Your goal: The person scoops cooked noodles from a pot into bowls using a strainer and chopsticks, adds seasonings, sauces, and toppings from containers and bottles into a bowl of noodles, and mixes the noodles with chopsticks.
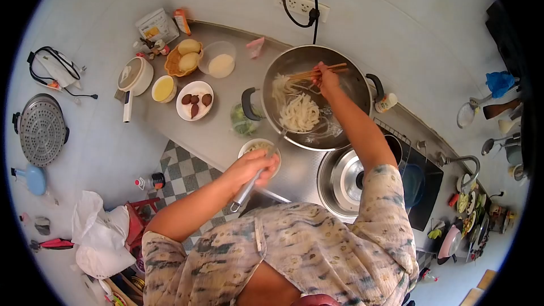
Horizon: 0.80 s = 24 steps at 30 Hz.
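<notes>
My left hand (253, 169) is closed around the metal handle of a strainer (272, 150), whose head is inside the large two-handled pot (267, 82). White noodles (299, 112) lie heaped on the strainer, and more trail off toward the pot's left side. Above the pot, my right hand (326, 78) grips wooden chopsticks (338, 68), with their tips at the trailing noodles. Under my left hand stands a white bowl (274, 171) with pale contents, partly hidden by the hand.
Left of the pot are a bag of greens (242, 120), a bowl of dark red items (184, 113), a yellow bowl (164, 89), a basket (171, 67) and a white saucepan (140, 77). Lidded cookware (341, 184) sits below the pot, near the sink tap (470, 161).
</notes>
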{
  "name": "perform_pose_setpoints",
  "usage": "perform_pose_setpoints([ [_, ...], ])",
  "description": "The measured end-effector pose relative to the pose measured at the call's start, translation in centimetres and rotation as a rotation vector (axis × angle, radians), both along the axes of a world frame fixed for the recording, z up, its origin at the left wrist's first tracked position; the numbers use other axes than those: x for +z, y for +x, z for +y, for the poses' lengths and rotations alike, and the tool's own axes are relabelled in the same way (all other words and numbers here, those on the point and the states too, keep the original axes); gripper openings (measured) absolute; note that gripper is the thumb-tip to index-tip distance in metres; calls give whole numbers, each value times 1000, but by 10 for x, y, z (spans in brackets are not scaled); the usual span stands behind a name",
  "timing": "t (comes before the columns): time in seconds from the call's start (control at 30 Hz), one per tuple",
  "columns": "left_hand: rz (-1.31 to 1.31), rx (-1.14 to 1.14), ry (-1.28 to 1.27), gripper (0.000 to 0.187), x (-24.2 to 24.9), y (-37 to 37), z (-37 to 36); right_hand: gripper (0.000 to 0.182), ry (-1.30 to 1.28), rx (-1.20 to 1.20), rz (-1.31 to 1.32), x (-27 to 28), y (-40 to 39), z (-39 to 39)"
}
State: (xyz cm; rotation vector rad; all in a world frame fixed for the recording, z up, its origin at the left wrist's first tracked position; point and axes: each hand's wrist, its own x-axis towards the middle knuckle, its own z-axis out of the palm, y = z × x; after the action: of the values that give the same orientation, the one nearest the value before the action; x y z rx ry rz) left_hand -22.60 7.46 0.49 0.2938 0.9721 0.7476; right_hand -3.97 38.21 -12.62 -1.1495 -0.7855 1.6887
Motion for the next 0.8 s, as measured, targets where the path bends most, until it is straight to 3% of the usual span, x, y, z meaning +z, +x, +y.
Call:
perform_pose_setpoints([
  [0.1,-33,9,21,15,-7,-1,4,27,4,24,122,11,19,-4],
  [0.2,-23,36,64,7,-11,1,7,28,64,85,233,56,40,-22],
  [0.3,-3,14,109,6,-17,0,8,29,248,183,140,99,56,-51],
  [0.33,0,12,137,8,-15,0,7,28,313,189,-85,114,61,-62],
  [0.43,-10,11,124,11,-14,-5,0,28,479,-5,-438,133,94,-54],
  [0.57,27,-84,68,16,5,-11,-12,27,735,37,-1090,59,123,-16],
  [0.6,0,-91,53,16,9,-12,-14,23,607,103,-1238,63,113,-24],
  [0.7,-51,-104,35,17,20,-12,-18,26,294,-15,-595,23,91,-2],
  [0.8,-93,-114,25,17,20,-10,-20,25,285,65,-367,-5,63,10],
])
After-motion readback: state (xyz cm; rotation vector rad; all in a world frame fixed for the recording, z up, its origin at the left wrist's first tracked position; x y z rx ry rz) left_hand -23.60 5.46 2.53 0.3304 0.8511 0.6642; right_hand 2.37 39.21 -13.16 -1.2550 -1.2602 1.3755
